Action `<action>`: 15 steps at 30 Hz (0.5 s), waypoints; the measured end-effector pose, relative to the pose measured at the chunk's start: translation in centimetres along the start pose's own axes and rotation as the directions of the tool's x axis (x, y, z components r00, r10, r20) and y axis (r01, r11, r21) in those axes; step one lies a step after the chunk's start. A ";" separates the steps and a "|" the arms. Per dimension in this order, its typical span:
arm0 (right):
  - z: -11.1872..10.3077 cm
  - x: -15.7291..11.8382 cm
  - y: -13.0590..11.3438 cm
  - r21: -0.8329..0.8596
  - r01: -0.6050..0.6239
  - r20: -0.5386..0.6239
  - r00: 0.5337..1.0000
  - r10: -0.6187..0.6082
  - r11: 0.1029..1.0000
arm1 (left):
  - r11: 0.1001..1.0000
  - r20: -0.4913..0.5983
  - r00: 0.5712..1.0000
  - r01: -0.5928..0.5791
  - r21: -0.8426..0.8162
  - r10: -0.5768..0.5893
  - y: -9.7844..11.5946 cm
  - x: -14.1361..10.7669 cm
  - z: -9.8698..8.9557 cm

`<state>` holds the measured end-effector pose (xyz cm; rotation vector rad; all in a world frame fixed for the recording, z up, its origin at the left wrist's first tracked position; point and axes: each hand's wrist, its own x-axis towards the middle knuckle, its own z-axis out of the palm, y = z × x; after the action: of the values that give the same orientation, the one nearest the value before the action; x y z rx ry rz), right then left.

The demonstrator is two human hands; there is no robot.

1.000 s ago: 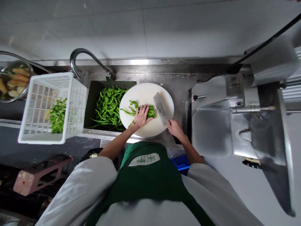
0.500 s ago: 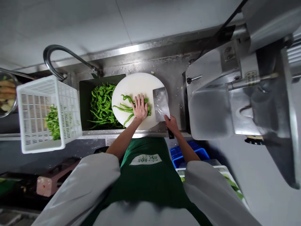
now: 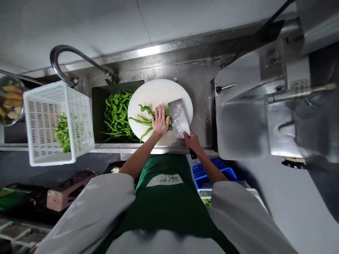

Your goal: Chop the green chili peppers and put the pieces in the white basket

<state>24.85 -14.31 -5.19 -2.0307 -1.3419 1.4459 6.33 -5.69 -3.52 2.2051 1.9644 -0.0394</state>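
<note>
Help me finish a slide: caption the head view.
Left hand spread over green peppers on a white board, right hand holding a knife by their ends.

Green peppers (image 3: 141,121), seemingly black cleaver handle (image 3: 193,154)

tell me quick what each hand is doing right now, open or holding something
Left hand: open, laid palm-down on long green chili peppers.
Right hand: closed, holding a cleaver by its handle.

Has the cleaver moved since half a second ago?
Yes: judged against the white cutting board, the cleaver has shifted left, its blade now closer to the left hand.
</note>
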 end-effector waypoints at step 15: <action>2.6 -2.1 2.2 0.067 -0.124 0.071 0.990 0.119 0.990 | 0.994 0.052 0.995 -0.082 -0.066 0.085 -1.1 -0.3 -1.0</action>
<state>23.66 -17.79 -6.64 -2.0664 -1.1919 1.6039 5.08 -5.70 -2.65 2.2184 1.8175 -0.0250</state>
